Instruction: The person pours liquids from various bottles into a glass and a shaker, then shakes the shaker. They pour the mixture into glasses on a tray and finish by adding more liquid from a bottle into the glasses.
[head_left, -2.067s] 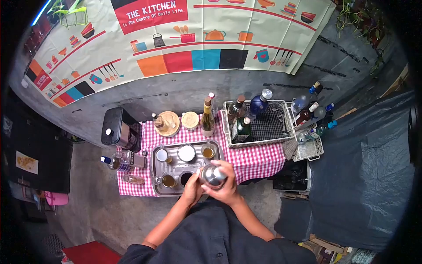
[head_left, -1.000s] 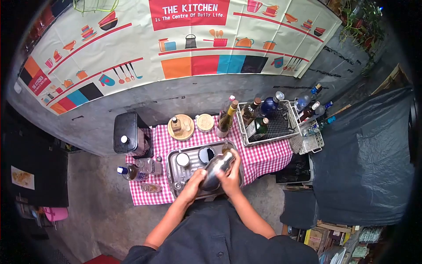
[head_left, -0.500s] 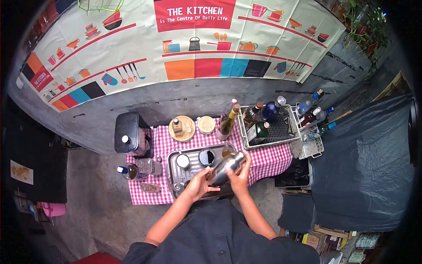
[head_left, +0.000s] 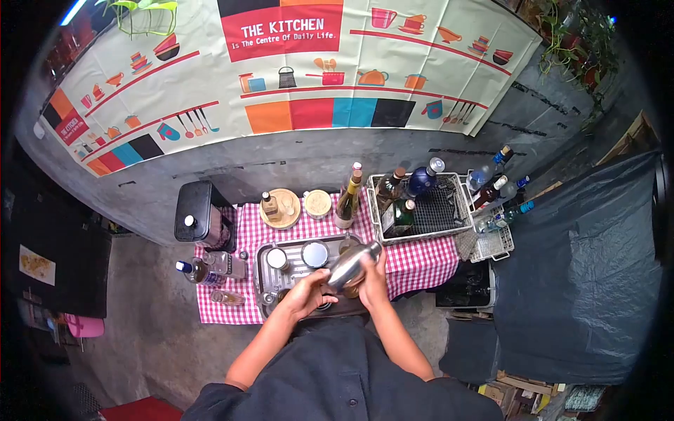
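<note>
A silver metal shaker (head_left: 349, 266) is held tilted above the metal tray (head_left: 262, 270), its narrow end up and to the right. My left hand (head_left: 307, 293) grips the lower left end, fingers around the base. On the upper right side, my right hand (head_left: 373, 281) is wrapped around the shaker near its narrow end. Below it on the tray stand a glass with a white top (head_left: 277, 259) and a round container with a pale, shiny top (head_left: 315, 254). Other glasses are partly hidden behind the shaker and my hands.
Bottles stand left of the tray by a black-lidded container (head_left: 198, 216). Behind it are a round wooden board (head_left: 282, 209), a cup (head_left: 318, 203) and tall bottles (head_left: 347, 203). A wire basket (head_left: 435, 210) with bottles stands at the right.
The view has shifted slightly, so the table appears farther left. Both hands still hold the shaker, which has a slightly different tilt. The round container's top now looks pale instead of dark.
</note>
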A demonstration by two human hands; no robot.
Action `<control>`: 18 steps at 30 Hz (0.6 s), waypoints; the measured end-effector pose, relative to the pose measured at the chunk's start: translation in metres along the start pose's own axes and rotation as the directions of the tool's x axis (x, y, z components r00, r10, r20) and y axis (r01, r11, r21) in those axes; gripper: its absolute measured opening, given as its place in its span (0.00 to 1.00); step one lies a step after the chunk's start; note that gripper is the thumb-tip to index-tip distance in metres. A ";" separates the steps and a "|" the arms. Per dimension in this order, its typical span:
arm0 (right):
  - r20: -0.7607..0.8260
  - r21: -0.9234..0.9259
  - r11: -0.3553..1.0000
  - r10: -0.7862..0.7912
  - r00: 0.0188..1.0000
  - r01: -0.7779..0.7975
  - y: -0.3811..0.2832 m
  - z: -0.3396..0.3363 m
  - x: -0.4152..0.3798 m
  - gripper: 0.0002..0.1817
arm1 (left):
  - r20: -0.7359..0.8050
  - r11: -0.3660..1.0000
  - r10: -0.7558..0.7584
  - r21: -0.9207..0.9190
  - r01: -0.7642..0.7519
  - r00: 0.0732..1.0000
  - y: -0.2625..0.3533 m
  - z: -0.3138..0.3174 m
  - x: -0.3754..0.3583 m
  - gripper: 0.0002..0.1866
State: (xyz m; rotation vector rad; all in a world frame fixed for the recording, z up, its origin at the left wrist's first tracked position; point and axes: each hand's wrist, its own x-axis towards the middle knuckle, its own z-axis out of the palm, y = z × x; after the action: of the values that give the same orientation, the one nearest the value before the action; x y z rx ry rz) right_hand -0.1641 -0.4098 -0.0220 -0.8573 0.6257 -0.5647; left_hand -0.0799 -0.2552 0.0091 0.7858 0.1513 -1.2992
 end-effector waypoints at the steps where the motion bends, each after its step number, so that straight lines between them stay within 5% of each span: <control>1: 0.057 0.140 0.973 0.178 0.982 -0.184 0.002 -0.014 0.007 0.29 | 0.080 0.998 0.020 0.055 -0.024 0.997 0.000 0.002 -0.001 0.23; 3: 0.142 0.295 0.868 0.372 0.917 -0.398 0.006 -0.033 0.011 0.29 | 0.195 0.994 0.030 0.096 -0.050 0.980 0.003 0.017 -0.005 0.22; 8: 0.095 0.351 0.870 0.336 0.937 -0.348 0.003 -0.043 -0.005 0.21 | 0.097 0.988 0.023 0.152 -0.038 0.995 -0.010 0.017 0.000 0.25; 10: -0.061 0.002 0.998 -0.058 0.996 0.058 -0.003 -0.032 -0.012 0.25 | 0.047 0.996 -0.040 0.084 0.036 0.998 -0.012 0.015 -0.001 0.26; 11: 0.001 -0.047 0.980 -0.192 0.981 0.192 -0.011 -0.025 -0.019 0.35 | 0.002 0.998 -0.024 0.062 0.024 1.000 -0.015 0.019 0.000 0.27; 12: 0.001 -0.045 0.980 -0.193 0.981 0.193 -0.015 -0.019 -0.024 0.35 | 0.002 0.998 -0.023 0.065 0.023 1.000 -0.019 0.014 0.004 0.27; 14: 0.379 -0.474 0.681 -0.414 0.827 0.558 -0.021 -0.009 -0.034 0.39 | 0.158 0.991 -0.008 -0.128 0.028 0.987 -0.029 -0.001 0.018 0.27; 16: 0.731 -0.365 0.360 -0.461 0.504 0.859 -0.038 0.014 -0.040 0.42 | 0.169 0.995 0.032 -0.099 -0.015 0.985 -0.028 0.003 0.012 0.24; 18: 0.860 -0.293 0.199 -0.374 0.349 0.935 -0.042 0.032 -0.047 0.42 | -0.009 0.975 0.155 -0.160 -0.155 0.988 -0.040 -0.020 0.015 0.21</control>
State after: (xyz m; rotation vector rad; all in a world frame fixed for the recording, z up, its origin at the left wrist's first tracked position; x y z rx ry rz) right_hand -0.1819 -0.3839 0.0411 -2.1972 -0.3558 -0.7992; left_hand -0.1045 -0.2578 -0.0307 0.6448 0.1852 -1.1261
